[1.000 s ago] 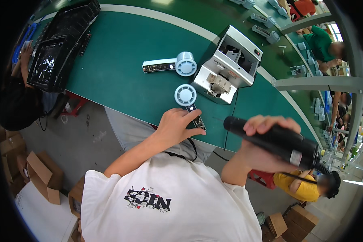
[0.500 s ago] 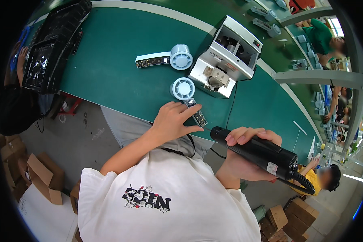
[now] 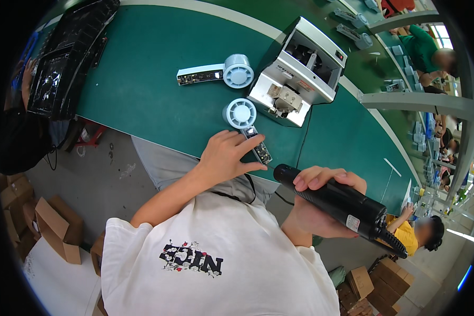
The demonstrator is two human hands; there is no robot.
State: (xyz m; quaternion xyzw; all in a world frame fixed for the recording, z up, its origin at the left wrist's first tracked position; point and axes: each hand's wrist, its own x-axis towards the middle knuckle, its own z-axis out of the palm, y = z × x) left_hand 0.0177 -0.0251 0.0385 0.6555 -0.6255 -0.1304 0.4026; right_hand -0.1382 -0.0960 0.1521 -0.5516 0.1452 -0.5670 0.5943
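A light blue handheld fan (image 3: 241,112) lies on the green bench near its front edge, its handle opened to bare a circuit board (image 3: 261,151). My left hand (image 3: 225,157) grips that handle, index finger across it below the round head and thumb by its lower end. In my right hand (image 3: 326,203) is a black electric screwdriver (image 3: 347,204), fingers wrapped round its body. Its nose points left at the handle's end; a thin bit seems to reach there, but the contact is too small to tell. Beyond lies a second handheld fan (image 3: 237,72), its handle's board also exposed.
A silver and black bench machine (image 3: 300,73) stands right of the fans, a cable running from it. At the far left is a black plastic-wrapped bin (image 3: 63,68). Metal framing (image 3: 421,100) and co-workers are on the right; cardboard boxes (image 3: 60,226) sit on the floor.
The view has shifted slightly. The rear end of the electric screwdriver has swung a little left and down; my left hand keeps its place on the fan.
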